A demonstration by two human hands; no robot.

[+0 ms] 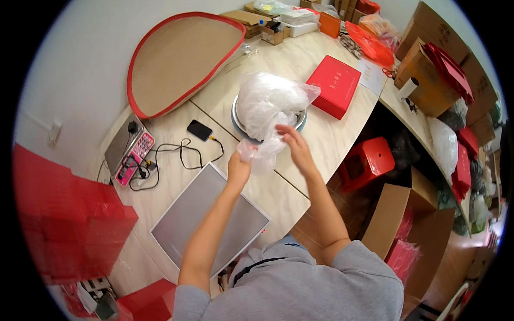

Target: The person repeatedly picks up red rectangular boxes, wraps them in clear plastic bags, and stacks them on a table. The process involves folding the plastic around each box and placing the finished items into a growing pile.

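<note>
- Left hand [239, 167] pinches the clear bag [267, 109]; right hand [294, 145] grips its other edge.
- Judged midway: the bag sits in the dish [236, 119], mouth not yet spread.

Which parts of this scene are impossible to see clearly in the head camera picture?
- Contents of the clear plastic bag: head view, hidden by crinkled, cloudy film.
- Metal bowl under it: mostly covered by the bag.
- Left hand fingers: wrapped in the bag's lower end.
- Right hand palm: turned away.
- Phone screen: dark, too small.
</note>
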